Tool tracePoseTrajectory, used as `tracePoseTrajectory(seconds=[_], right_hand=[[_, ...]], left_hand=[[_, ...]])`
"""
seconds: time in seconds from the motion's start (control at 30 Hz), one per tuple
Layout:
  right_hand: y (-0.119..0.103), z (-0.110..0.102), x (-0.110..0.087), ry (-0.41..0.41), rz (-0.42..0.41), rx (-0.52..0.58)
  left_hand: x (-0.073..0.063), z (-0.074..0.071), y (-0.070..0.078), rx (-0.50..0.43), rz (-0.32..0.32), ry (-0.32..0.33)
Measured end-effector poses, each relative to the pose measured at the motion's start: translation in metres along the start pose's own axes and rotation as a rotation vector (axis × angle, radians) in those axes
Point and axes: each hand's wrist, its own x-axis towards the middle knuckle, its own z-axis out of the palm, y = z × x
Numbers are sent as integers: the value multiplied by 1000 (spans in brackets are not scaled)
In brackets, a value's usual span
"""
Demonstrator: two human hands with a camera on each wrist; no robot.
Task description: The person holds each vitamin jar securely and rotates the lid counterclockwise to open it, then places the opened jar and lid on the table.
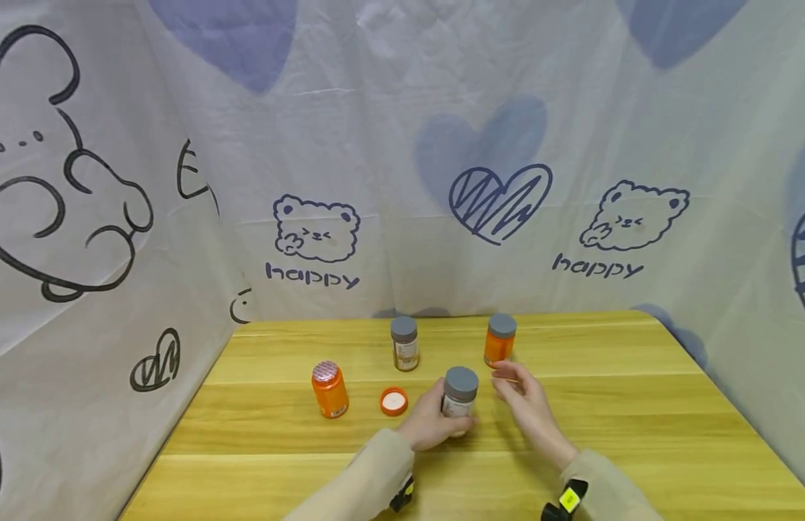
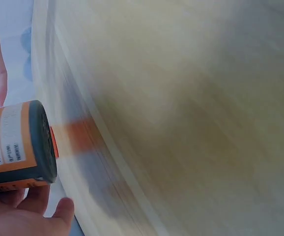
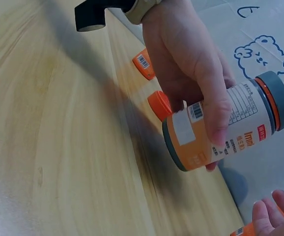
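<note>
My left hand [image 1: 433,421] grips a jar [image 1: 458,405] with a grey lid, holding it above the table. In the right wrist view the jar [image 3: 230,123] is tilted, its label white and orange, with the thumb across its side. My right hand [image 1: 529,405] is to the right of that jar, fingers loosely bent and holding nothing visible. Just beyond its fingertips stands an orange jar [image 1: 499,347] with a grey lid; whether they touch I cannot tell. Seen from the left wrist, the held jar's dark base [image 2: 44,142] faces the camera.
On the wooden table [image 1: 259,477] at left stands an orange bottle [image 1: 330,394] with a foil-sealed top. Beside it lies an orange cap [image 1: 393,401], white inside up. A grey-lidded jar [image 1: 405,347] stands farther back. A printed cloth [image 1: 389,145] hangs behind the table.
</note>
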Motion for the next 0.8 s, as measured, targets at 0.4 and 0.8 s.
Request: tracePoseTrajectory(seconds=[0.4, 0.8], right_hand=[[-8, 9, 3, -36, -59, -91], [-12, 15, 8, -82, -169, -395]], left_hand=[[-6, -5, -2, 28, 23, -32], [-9, -6, -6, 61, 35, -39]])
